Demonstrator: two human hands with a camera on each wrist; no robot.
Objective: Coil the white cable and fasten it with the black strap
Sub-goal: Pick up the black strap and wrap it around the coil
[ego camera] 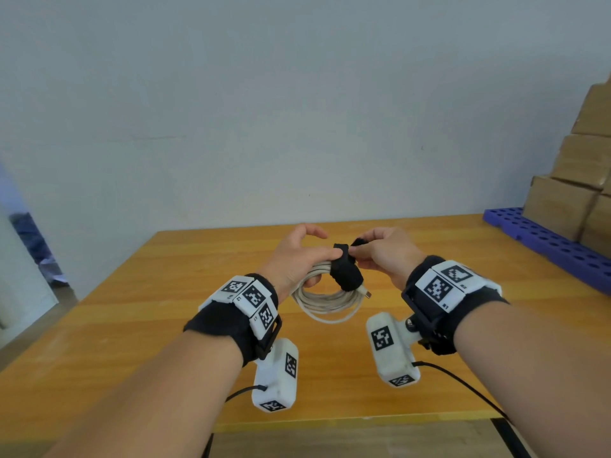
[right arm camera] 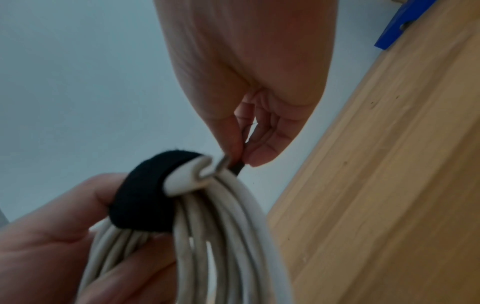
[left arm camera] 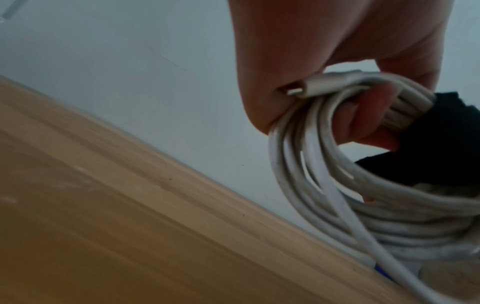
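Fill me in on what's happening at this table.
A person is bundling a white cable above a wooden table. The left hand grips the coiled loops, and the black strap is already wrapped around them. The right hand pinches the strap's free end beside the coil, so the strap does not look fully fastened yet. One cable plug pokes out next to the strap. Cardboard boxes sit on a blue tray at the right.

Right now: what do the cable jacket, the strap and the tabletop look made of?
white cable: smooth matte plastic or rubber jacket, slightly grimy; metal plug tip.
black strap: fuzzy woven fabric, probably hook-and-loop; edges look fibrous.
table: wood or wood-look laminate, satin sheen, visible grain stripes; cannot tell which.
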